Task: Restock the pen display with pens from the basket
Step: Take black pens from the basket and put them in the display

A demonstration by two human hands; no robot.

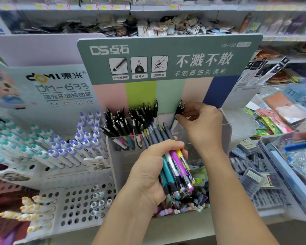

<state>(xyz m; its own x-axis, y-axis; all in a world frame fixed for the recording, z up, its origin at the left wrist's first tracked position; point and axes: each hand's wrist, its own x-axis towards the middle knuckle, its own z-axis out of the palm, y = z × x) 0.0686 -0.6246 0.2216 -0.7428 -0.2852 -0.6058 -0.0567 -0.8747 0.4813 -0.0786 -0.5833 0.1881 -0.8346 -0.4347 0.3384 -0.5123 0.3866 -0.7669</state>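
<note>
- The left hand (pixel 148 172) grips a bundle of pens (pixel 173 161), near the clear pen display (pixel 226 131).
- The right hand (pixel 201 124) pinches a few black-capped pens (pixel 180 107) over the display's right compartment.
- The green header card (pixel 166 57) reads "DS", "DS-758".
- The left display card (pixel 60 85) reads "DOMI", "DM-633".

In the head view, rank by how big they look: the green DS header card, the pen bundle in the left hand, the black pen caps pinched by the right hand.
1. Green DS header card
2. Pen bundle in the left hand
3. Black pen caps at the right hand
</note>
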